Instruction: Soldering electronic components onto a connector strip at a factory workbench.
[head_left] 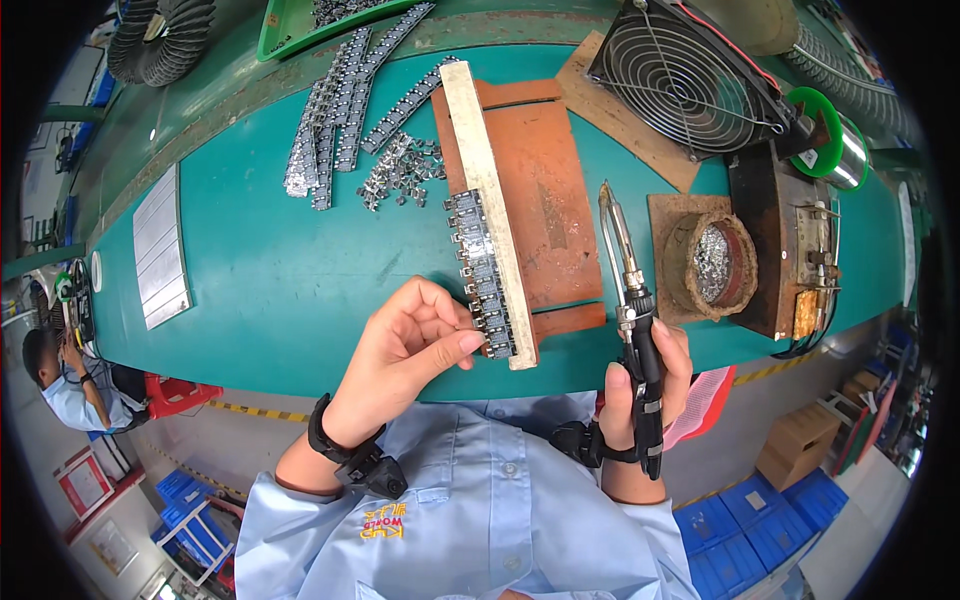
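My right hand (674, 368) is wrapped round the black handle of a soldering iron (642, 350) with a thin metal tube along its tip. The iron points away from me, its tip over the green mat, apart from the work. My left hand (415, 335) is closed, thumb and forefinger pinched at the near end of a row of small black components (482, 275). What sits between those fingertips is too small to make out. Metal tabs stick out along the row's left side. The row lies against a pale bar (490, 190) on a reddish-brown board (545, 215).
Small metal parts (402, 172) lie loose beyond my left hand, near strips of components (345, 110) and a green tray (272, 35). A flat grey panel (162, 245) lies left. On the right are a round pot (690, 268), a fan (680, 75) and a solder spool (850, 150).
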